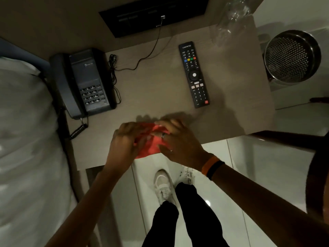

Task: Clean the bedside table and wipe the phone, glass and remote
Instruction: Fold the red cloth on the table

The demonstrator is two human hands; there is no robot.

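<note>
A red cloth (151,147) is bunched between both my hands over the front edge of the bedside table (156,93). My left hand (124,139) grips its left side and my right hand (176,139), with a ring on it, grips its right side. A black desk phone (85,82) with its handset on the cradle sits at the table's left. A black remote (194,73) lies face up right of centre. A clear glass (229,20), blurred, stands at the far right corner.
The phone's thin cable (142,57) runs to a black wall panel (153,13). A bed with white linen (23,139) is at the left. A perforated metal bin (292,57) stands on the floor at the right. A dark chair rail (288,139) crosses at right.
</note>
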